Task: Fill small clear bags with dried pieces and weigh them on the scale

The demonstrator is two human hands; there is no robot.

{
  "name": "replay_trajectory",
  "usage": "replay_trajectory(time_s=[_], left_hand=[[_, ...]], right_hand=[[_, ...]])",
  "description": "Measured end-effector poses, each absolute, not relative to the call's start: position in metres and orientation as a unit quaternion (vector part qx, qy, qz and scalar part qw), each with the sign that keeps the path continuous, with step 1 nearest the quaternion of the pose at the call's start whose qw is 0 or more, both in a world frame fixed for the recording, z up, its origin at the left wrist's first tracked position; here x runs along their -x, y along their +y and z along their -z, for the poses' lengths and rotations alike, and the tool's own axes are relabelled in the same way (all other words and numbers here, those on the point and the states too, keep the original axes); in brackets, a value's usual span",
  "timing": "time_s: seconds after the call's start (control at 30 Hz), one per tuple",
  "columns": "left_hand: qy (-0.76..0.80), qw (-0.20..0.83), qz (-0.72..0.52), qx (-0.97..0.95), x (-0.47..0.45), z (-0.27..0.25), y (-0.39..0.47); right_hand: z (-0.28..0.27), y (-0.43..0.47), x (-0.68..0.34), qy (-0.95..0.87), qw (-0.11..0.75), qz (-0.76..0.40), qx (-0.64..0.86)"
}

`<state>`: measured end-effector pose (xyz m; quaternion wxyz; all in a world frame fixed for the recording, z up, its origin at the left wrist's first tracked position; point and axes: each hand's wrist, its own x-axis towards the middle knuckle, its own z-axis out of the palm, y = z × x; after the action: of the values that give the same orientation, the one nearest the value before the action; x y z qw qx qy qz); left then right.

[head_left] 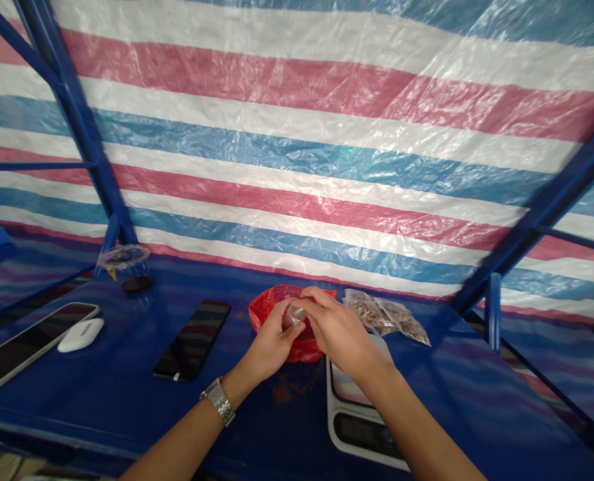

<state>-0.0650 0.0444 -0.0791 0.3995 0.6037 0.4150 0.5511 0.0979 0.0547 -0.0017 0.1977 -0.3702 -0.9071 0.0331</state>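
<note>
Over a red plastic bag (266, 304) on the blue shelf, both my hands come together around a small clear plastic bag (297, 314). My left hand (276, 334), with a metal watch (219, 402) on its wrist, has thumb and fingers closed on the small bag's near side. My right hand (331, 324) grips it from the other side with bent fingers. What the small bag contains is too small to make out. Just right of the red bag lie clear packets of small brownish pieces (377, 312). A white scale (341, 407) sits beneath my right forearm, partly hidden.
Left of my hands lie a black phone (194, 341), a larger phone in a pale case (36, 341) and a white earbud case (81, 335). A clear cup with dark liquid (133, 267) stands behind them. Blue metal posts (89, 127) and a striped tarp (301, 153) close off the back.
</note>
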Motion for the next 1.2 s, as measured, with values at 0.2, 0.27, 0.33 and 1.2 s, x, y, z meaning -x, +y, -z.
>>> replay_trajectory(time_s=[0.2,0.27,0.33,1.2], left_hand=[[0.415,0.402,-0.545,-0.608,0.068,0.081,0.045],[0.412,0.406,-0.545,-0.606,0.068,0.082,0.045],[0.413,0.407,-0.544,-0.606,0.068,0.082,0.045],[0.43,0.401,-0.561,-0.582,0.076,0.074,0.047]], right_hand=[[-0.002,0.06,-0.1,-0.918,0.179,-0.051,0.351],[-0.004,0.06,-0.101,-0.919,0.172,-0.05,0.352],[-0.007,0.059,-0.1,-0.92,0.165,-0.05,0.351],[-0.003,0.069,-0.097,-0.89,0.231,-0.052,0.391]])
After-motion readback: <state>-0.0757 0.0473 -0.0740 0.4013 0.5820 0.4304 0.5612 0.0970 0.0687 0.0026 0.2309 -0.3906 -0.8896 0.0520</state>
